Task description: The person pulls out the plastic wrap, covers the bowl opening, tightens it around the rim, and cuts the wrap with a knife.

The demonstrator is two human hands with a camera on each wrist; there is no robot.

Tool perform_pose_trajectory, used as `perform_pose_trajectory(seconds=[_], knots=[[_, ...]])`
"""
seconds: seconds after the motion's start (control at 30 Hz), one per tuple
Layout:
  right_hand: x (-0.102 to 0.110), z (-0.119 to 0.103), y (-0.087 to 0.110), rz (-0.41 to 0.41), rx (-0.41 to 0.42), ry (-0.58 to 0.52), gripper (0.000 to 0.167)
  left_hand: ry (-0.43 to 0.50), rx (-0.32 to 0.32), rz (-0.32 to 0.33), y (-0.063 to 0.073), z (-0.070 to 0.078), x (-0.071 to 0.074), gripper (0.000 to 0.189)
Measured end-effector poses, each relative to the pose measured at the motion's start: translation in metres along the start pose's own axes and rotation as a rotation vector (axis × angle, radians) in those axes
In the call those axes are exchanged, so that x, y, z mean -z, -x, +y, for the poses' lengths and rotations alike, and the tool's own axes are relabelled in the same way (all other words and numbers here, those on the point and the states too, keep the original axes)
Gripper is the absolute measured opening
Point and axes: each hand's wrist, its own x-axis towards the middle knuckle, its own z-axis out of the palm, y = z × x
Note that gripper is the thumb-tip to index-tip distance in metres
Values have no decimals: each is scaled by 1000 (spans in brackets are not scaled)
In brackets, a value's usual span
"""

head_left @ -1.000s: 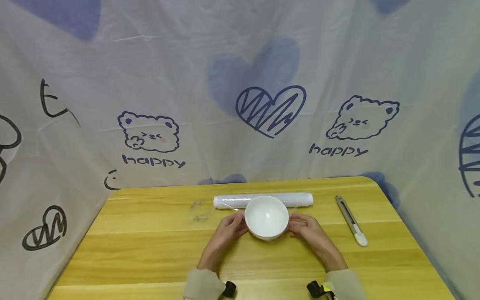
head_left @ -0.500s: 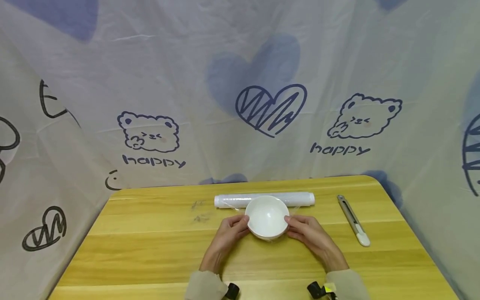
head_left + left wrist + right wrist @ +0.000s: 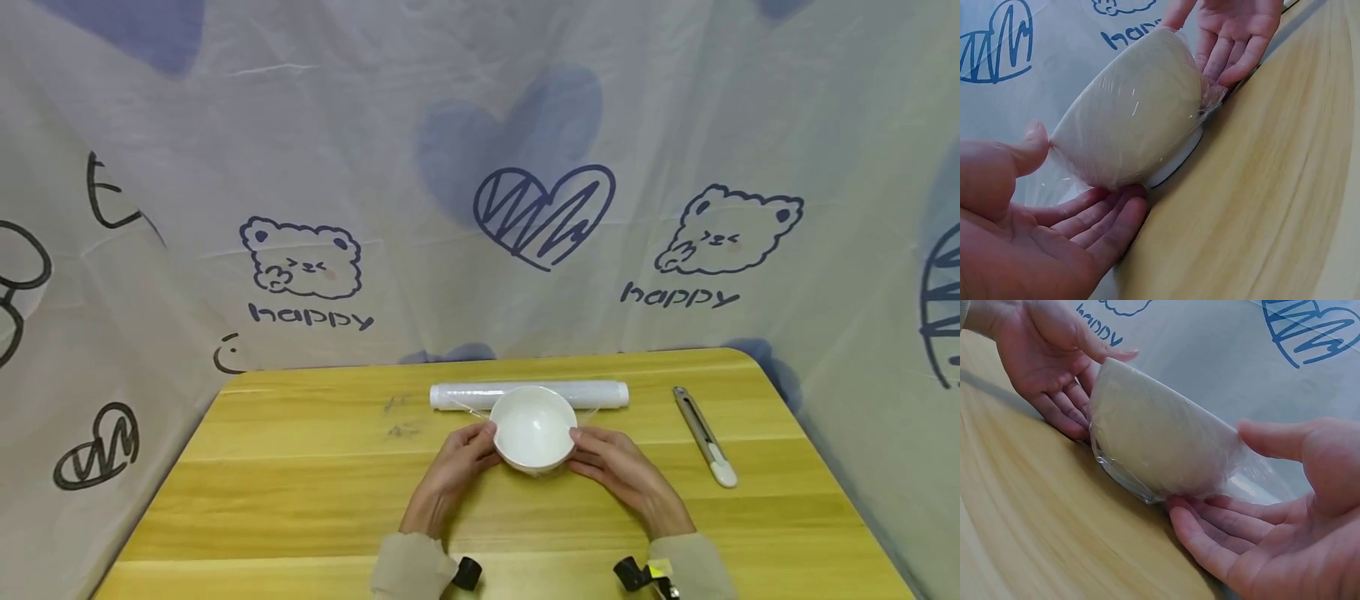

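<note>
A white bowl (image 3: 534, 427) sits upright on the wooden table, covered on its outside by clear cling film (image 3: 1129, 119). My left hand (image 3: 459, 465) holds it from the left, thumb at the rim and fingers low against the wrapped side. On the opposite side my right hand (image 3: 626, 471) mirrors this grip, its thumb (image 3: 1272, 437) at the rim and fingertips under the film near the base. Loose film edges stick out beside the bowl, and some film is bunched near the right hand's fingers in the left wrist view.
Behind the bowl lies a roll of cling film (image 3: 600, 394), partly hidden by it. A grey utility knife (image 3: 705, 437) with a white end lies on the table (image 3: 300, 500) to the right. A printed cloth (image 3: 420, 125) hangs around the back and sides.
Both thumbs have come up from the bowl's sides onto its rim, and the fingers have closed in on it. The bowl, roll and knife stay in place.
</note>
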Motion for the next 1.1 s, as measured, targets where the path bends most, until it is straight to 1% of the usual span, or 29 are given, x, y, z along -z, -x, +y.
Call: perform_pose_trajectory(seconds=[0.07, 0.17, 0.23, 0.27, 0.33, 0.37, 0.43, 0.47, 0.5, 0.53, 0.6, 0.67, 0.73, 0.8, 0.83, 0.9, 0.93, 1.0, 1.1], knots=[[3, -1, 0, -16, 2, -18, 70, 10, 13, -12, -1, 1, 1, 53], [8, -4, 1, 3, 2, -36, 70, 25, 33, -12, 4, 3, 1, 56], [11, -8, 3, 52, 6, -16, 67, 26, 34, 7, 11, 5, -1, 57], [12, -11, 4, 92, 22, 11, 64, 31, 27, 27, 16, 5, -4, 57], [16, -18, 8, 202, 82, 103, 56, 39, 1, 89, 26, 5, -13, 56], [17, -22, 9, 259, 126, 177, 51, 35, -18, 132, 31, 5, -19, 56], [20, -32, 9, 378, 230, 342, 41, 11, -59, 245, 39, 5, -34, 57], [21, -36, 7, 431, 288, 438, 37, -20, -85, 307, 41, 5, -42, 60], [21, -41, 3, 471, 341, 527, 34, -53, -105, 366, 43, 4, -51, 64], [21, -45, -2, 490, 398, 602, 30, -81, -123, 415, 43, 3, -60, 69], [18, -53, -14, 484, 492, 713, 26, -118, -165, 491, 41, 0, -76, 80], [15, -57, -28, 431, 548, 787, 25, -113, -226, 528, 37, -5, -90, 90], [11, -59, -40, 344, 557, 838, 26, -78, -292, 534, 33, -10, -101, 97], [8, -58, -50, 258, 548, 921, 29, -51, -362, 531, 28, -15, -108, 103], [6, -56, -53, 222, 550, 965, 29, -43, -386, 526, 27, -17, -111, 106], [5, -53, -58, 177, 556, 1036, 30, -60, -406, 516, 25, -21, -115, 110], [5, -51, -59, 172, 562, 1060, 30, -83, -406, 518, 24, -23, -116, 112], [4, -49, -58, 188, 572, 1093, 30, -141, -392, 530, 23, -27, -117, 116], [5, -49, -54, 222, 546, 1106, 28, -234, -365, 566, 22, -31, -114, 125]])
